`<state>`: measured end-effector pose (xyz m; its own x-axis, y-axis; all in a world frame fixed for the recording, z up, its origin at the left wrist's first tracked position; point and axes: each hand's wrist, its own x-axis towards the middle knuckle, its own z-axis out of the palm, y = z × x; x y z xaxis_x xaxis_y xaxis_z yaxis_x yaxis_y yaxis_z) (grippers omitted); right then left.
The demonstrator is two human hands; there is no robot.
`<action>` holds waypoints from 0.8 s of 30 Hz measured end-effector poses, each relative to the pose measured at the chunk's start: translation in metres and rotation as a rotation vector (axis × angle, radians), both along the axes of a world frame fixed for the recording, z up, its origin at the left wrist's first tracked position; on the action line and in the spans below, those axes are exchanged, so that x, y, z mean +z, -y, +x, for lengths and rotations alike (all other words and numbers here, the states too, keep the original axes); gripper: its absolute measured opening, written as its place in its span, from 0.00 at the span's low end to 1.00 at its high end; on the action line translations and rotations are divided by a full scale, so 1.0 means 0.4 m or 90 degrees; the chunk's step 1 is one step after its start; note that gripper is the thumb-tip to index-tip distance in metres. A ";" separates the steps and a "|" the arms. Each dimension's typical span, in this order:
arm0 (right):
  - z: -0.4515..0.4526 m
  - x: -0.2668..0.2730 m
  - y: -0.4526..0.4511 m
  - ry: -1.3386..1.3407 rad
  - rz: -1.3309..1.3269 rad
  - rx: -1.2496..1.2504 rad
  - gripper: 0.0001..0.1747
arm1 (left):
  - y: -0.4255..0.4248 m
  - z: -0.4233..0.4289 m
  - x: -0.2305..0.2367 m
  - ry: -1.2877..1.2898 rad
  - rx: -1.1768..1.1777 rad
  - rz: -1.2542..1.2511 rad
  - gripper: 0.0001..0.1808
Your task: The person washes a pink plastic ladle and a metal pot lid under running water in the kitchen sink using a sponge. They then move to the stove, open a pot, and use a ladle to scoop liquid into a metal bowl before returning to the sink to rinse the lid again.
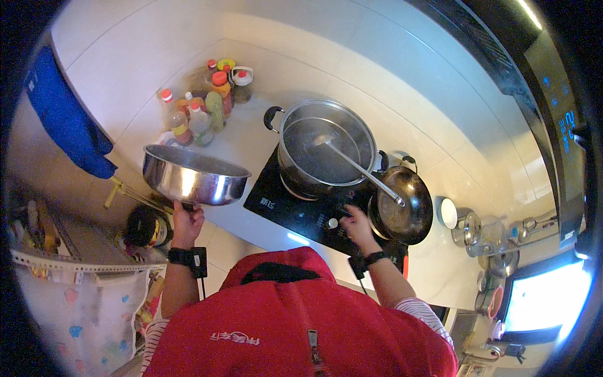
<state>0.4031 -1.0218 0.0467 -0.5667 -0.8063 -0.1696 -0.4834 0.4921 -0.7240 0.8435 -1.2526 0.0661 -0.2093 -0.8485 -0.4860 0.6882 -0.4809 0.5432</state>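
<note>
My left hand [187, 223] grips a steel pan [195, 181] from below at its near side, holding it raised left of the cooktop. My right hand [358, 228] is over the controls of the black induction cooktop [287, 212], fingers bent near a silver knob [332, 223]; whether they touch the panel is unclear. A large steel pot [330, 181] with black side handles stands on the left of the cooktop. It holds dark liquid, and a steel ladle [365, 173] leans in it with the handle over the rim. To the right rests a dark wok [409, 207].
Bottles of sauces and oil [200, 125] stand in the back left corner. A white bowl [448, 213] and glass jars [490, 235] line the right wall. The range hood [546, 94] overhangs at upper right; a shelf with a patterned curtain [89, 311] is at left.
</note>
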 end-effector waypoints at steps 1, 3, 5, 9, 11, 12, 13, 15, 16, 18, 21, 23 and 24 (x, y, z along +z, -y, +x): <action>0.008 -0.053 0.009 -0.335 -0.098 0.255 0.34 | -0.009 0.001 0.010 0.045 -0.003 -0.041 0.23; 0.019 -0.139 0.040 -0.272 0.134 0.323 0.31 | -0.026 0.006 0.031 0.077 0.003 -0.051 0.23; 0.015 -0.184 0.068 -0.430 0.225 0.397 0.18 | -0.035 0.015 0.052 0.052 0.019 -0.012 0.23; 0.004 -0.203 0.069 -0.291 0.113 0.214 0.11 | -0.057 0.033 0.065 0.027 -0.006 -0.007 0.22; 0.008 -0.208 0.058 -0.284 0.077 0.179 0.13 | -0.060 0.033 0.053 0.012 0.018 -0.029 0.21; 0.010 -0.210 0.054 -0.295 0.115 0.197 0.18 | -0.061 0.036 0.045 0.019 0.004 -0.020 0.21; 0.014 -0.210 0.046 -0.294 0.082 0.175 0.19 | -0.061 0.038 0.037 0.011 -0.013 -0.014 0.21; 0.017 -0.199 0.028 -0.293 0.016 0.124 0.23 | -0.059 0.044 0.021 0.007 -0.037 -0.016 0.21; 0.013 -0.184 0.019 -0.269 -0.002 0.086 0.25 | -0.058 0.044 0.012 0.010 -0.042 -0.024 0.21; -0.001 -0.130 -0.008 -0.212 0.017 -0.019 0.27 | -0.052 0.043 -0.004 0.003 -0.055 -0.026 0.21; -0.044 0.015 -0.056 -0.165 -0.219 -0.133 0.14 | -0.042 0.028 -0.027 -0.016 -0.069 -0.029 0.20; -0.073 0.122 -0.073 0.012 -0.366 -0.234 0.09 | -0.034 0.013 -0.039 0.003 -0.051 -0.024 0.19; -0.091 0.178 -0.086 0.056 -0.366 -0.258 0.10 | -0.031 0.005 -0.045 -0.026 -0.059 -0.038 0.18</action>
<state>0.3667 -0.9873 0.1178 -0.8450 -0.5103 0.1600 -0.2701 0.1491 -0.9512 0.8455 -1.2403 0.0481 -0.3074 -0.8513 -0.4252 0.6639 -0.5120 0.5450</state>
